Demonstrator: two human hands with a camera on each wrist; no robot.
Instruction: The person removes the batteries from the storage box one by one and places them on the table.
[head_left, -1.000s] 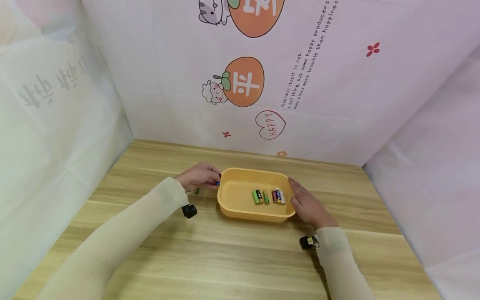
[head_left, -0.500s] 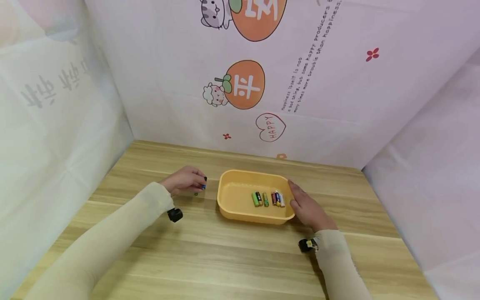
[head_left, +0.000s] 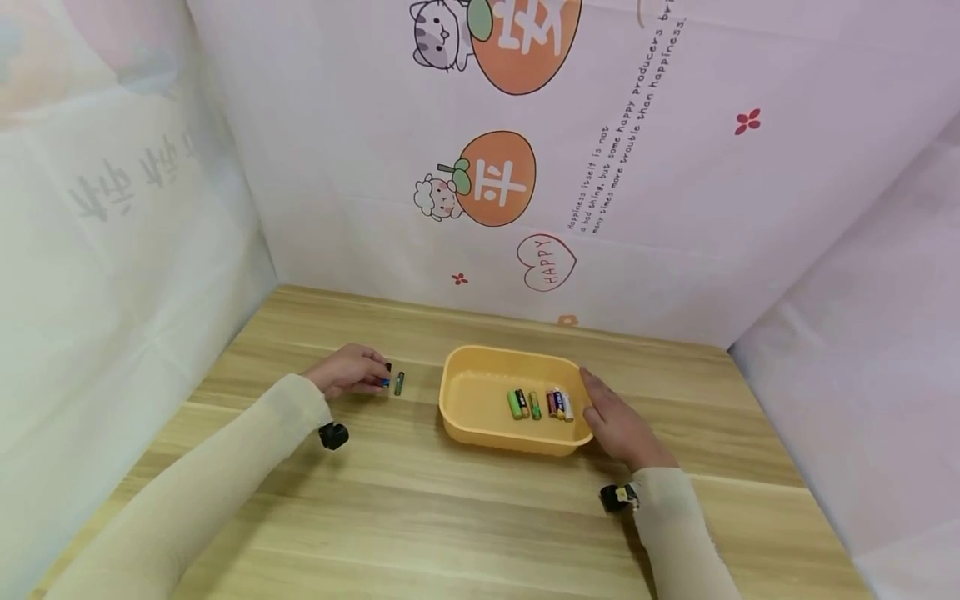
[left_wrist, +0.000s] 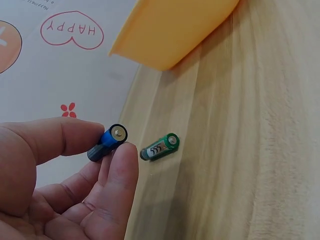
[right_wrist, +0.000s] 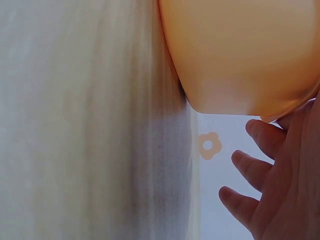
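Observation:
My left hand (head_left: 350, 371) pinches a blue and black battery (left_wrist: 108, 141) between thumb and finger, above the table left of the yellow box. Just beyond it a green battery (left_wrist: 161, 147) lies on the wood; the head view shows this green battery (head_left: 399, 383) close to the fingertips. The yellow box (head_left: 480, 437) holds several batteries: a green one (head_left: 514, 404), a black and gold one (head_left: 523, 403), and others toward its right end. My right hand (head_left: 622, 425) rests against the box's right end, its fingers (right_wrist: 252, 167) spread and fairly straight.
The wooden table (head_left: 420, 517) meets a printed white back sheet (head_left: 637, 275) behind the box. White sheets also close off the left (head_left: 127, 275) and right (head_left: 877, 333) sides. A small black camera sits on each wrist.
My left hand has moved left, away from the box's left end, still holding the blue and black battery. The green battery on the table now shows fully. My right hand stays at the box.

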